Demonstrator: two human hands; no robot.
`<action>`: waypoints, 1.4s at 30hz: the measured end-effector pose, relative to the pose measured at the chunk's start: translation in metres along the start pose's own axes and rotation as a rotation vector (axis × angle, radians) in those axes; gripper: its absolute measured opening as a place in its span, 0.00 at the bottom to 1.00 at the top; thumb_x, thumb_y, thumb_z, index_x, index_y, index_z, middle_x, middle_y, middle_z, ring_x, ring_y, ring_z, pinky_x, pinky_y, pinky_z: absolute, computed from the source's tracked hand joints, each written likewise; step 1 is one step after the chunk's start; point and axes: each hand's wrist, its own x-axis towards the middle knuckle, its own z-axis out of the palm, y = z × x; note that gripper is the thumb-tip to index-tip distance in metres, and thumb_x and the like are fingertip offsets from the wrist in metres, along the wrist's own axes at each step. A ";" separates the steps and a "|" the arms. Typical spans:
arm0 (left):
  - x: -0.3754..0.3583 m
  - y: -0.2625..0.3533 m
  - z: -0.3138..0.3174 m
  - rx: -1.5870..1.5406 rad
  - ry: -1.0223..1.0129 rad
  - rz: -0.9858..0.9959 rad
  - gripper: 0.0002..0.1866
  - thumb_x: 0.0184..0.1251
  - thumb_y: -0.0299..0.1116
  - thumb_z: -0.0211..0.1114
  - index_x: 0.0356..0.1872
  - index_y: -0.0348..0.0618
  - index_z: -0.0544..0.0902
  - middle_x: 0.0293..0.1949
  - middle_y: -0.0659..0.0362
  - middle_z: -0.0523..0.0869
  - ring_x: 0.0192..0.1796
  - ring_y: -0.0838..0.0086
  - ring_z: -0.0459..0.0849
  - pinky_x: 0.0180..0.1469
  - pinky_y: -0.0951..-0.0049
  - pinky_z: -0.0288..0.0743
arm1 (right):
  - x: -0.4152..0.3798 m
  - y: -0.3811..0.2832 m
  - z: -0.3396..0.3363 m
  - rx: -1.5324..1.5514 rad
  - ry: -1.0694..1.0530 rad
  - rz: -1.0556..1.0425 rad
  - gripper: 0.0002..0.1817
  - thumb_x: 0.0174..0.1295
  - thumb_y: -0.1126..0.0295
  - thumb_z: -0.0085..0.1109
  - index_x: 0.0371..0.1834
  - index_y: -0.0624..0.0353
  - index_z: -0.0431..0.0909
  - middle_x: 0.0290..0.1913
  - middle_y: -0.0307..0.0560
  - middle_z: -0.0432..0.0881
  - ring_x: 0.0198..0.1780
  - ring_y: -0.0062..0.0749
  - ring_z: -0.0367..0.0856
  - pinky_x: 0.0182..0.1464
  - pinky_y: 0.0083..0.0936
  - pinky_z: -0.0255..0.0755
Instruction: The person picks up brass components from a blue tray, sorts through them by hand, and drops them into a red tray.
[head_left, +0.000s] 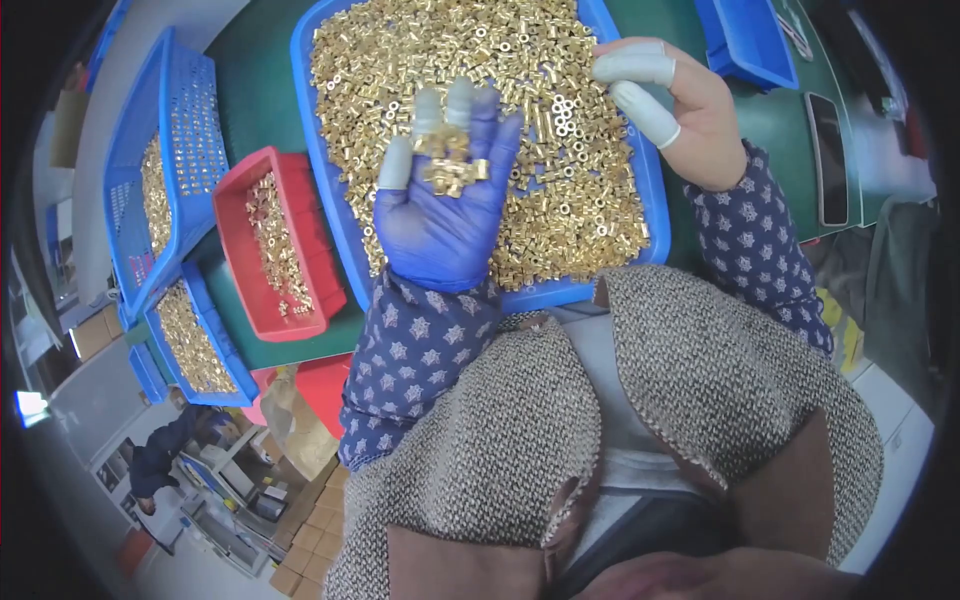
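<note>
My left hand (437,232), in a blue glove with pale finger cots, is turned palm up over the tray. A small heap of short brass sleeves (455,172) rests on its palm and fingers. My right hand (690,110) is ungloved, with pale cots on its thumb and fingers. It hovers at the tray's right edge, thumb and forefinger slightly apart, with nothing visible between them. Beneath both hands lies a large blue tray (655,205) filled with loose brass sleeves, some standing on end and showing their holes.
Left of the tray are a red bin (325,240), a blue basket (195,110) and a smaller blue bin (235,365), all holding brass pieces. A blue container (745,40) and a phone (827,160) lie at the right. Another person (160,455) is in the background.
</note>
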 end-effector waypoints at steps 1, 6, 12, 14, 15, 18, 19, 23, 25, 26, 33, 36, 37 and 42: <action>-0.001 -0.001 0.003 -0.033 0.083 0.004 0.22 0.64 0.35 0.38 0.58 0.40 0.62 0.60 0.44 0.61 0.63 0.45 0.54 0.65 0.44 0.36 | 0.000 0.000 0.001 0.009 -0.004 0.004 0.09 0.60 0.74 0.46 0.39 0.57 0.77 0.42 0.48 0.75 0.45 0.35 0.73 0.48 0.28 0.68; -0.001 -0.005 0.008 0.035 0.253 0.044 0.18 0.62 0.31 0.46 0.52 0.37 0.67 0.53 0.42 0.69 0.59 0.51 0.63 0.63 0.42 0.47 | -0.001 0.000 0.000 0.003 -0.008 0.023 0.09 0.60 0.74 0.46 0.39 0.57 0.77 0.42 0.48 0.76 0.45 0.35 0.74 0.48 0.29 0.69; -0.003 -0.017 0.004 0.196 0.259 -0.032 0.20 0.61 0.33 0.49 0.54 0.36 0.66 0.56 0.41 0.65 0.60 0.45 0.61 0.61 0.42 0.51 | -0.001 -0.006 0.002 0.005 0.002 0.032 0.09 0.59 0.75 0.47 0.38 0.58 0.77 0.42 0.49 0.76 0.45 0.36 0.74 0.48 0.30 0.68; -0.004 -0.021 0.007 0.179 0.322 -0.047 0.20 0.62 0.33 0.50 0.54 0.35 0.64 0.59 0.40 0.60 0.61 0.45 0.58 0.62 0.44 0.51 | 0.000 -0.011 0.003 0.006 0.005 -0.007 0.10 0.59 0.73 0.46 0.40 0.57 0.77 0.43 0.49 0.75 0.47 0.36 0.73 0.49 0.32 0.67; -0.004 -0.023 0.007 0.207 0.307 -0.060 0.21 0.62 0.34 0.49 0.55 0.35 0.63 0.60 0.41 0.59 0.62 0.46 0.58 0.62 0.45 0.51 | 0.002 -0.013 0.005 -0.005 -0.002 -0.046 0.10 0.59 0.73 0.46 0.40 0.57 0.76 0.42 0.48 0.76 0.47 0.38 0.73 0.49 0.33 0.67; -0.005 -0.027 0.008 0.296 0.266 -0.112 0.24 0.64 0.36 0.47 0.59 0.37 0.60 0.61 0.42 0.57 0.63 0.50 0.57 0.64 0.50 0.50 | 0.003 -0.017 0.011 -0.048 -0.039 -0.203 0.09 0.59 0.73 0.46 0.39 0.56 0.75 0.39 0.44 0.76 0.49 0.47 0.72 0.50 0.40 0.67; -0.006 -0.027 0.009 0.248 0.255 -0.120 0.24 0.64 0.35 0.48 0.59 0.37 0.58 0.61 0.41 0.55 0.62 0.49 0.57 0.64 0.49 0.51 | 0.003 -0.018 0.013 -0.063 -0.064 -0.246 0.09 0.58 0.74 0.47 0.40 0.56 0.75 0.40 0.45 0.76 0.50 0.49 0.70 0.51 0.41 0.67; -0.005 -0.021 -0.006 0.161 0.160 -0.224 0.24 0.65 0.39 0.47 0.59 0.39 0.57 0.56 0.45 0.61 0.57 0.55 0.63 0.60 0.51 0.59 | 0.003 -0.020 0.019 -0.099 -0.083 -0.317 0.09 0.57 0.72 0.49 0.41 0.52 0.74 0.45 0.44 0.73 0.55 0.51 0.65 0.53 0.45 0.65; -0.006 -0.023 -0.009 0.150 0.164 -0.228 0.25 0.64 0.38 0.49 0.59 0.39 0.58 0.52 0.46 0.64 0.51 0.58 0.67 0.55 0.54 0.64 | 0.008 -0.024 0.017 -0.106 -0.150 -0.334 0.11 0.57 0.73 0.46 0.43 0.51 0.72 0.48 0.46 0.72 0.55 0.48 0.64 0.57 0.46 0.60; -0.006 -0.024 -0.011 0.143 0.167 -0.229 0.26 0.63 0.37 0.50 0.60 0.40 0.58 0.50 0.46 0.67 0.47 0.61 0.69 0.52 0.56 0.68 | 0.010 -0.026 0.016 -0.110 -0.194 -0.344 0.12 0.57 0.74 0.44 0.44 0.50 0.72 0.49 0.48 0.72 0.55 0.46 0.64 0.60 0.47 0.56; -0.004 -0.022 -0.021 0.071 0.046 -0.326 0.24 0.64 0.39 0.47 0.59 0.40 0.59 0.48 0.51 0.67 0.53 0.64 0.67 0.55 0.60 0.63 | 0.008 -0.023 0.021 -0.137 -0.232 -0.342 0.05 0.56 0.72 0.47 0.35 0.55 0.72 0.43 0.46 0.74 0.54 0.47 0.66 0.61 0.48 0.54; -0.006 -0.019 -0.020 0.143 0.172 -0.270 0.25 0.64 0.39 0.49 0.60 0.38 0.59 0.52 0.50 0.67 0.56 0.61 0.65 0.56 0.56 0.63 | 0.009 -0.024 0.020 -0.143 -0.232 -0.354 0.04 0.55 0.73 0.47 0.32 0.55 0.72 0.43 0.48 0.74 0.53 0.45 0.67 0.60 0.48 0.55; -0.005 -0.017 -0.027 0.105 0.071 -0.306 0.26 0.64 0.39 0.48 0.60 0.39 0.58 0.54 0.49 0.65 0.58 0.58 0.63 0.57 0.54 0.62 | 0.009 -0.024 0.020 -0.134 -0.224 -0.356 0.05 0.55 0.74 0.46 0.33 0.54 0.71 0.43 0.48 0.75 0.53 0.45 0.67 0.61 0.47 0.55; -0.001 -0.028 -0.011 0.116 0.055 -0.332 0.17 0.65 0.39 0.46 0.49 0.40 0.61 0.42 0.54 0.66 0.47 0.68 0.67 0.53 0.64 0.62 | 0.004 -0.019 0.022 -0.112 -0.187 -0.388 0.09 0.57 0.69 0.48 0.40 0.51 0.73 0.51 0.48 0.69 0.60 0.55 0.57 0.57 0.46 0.59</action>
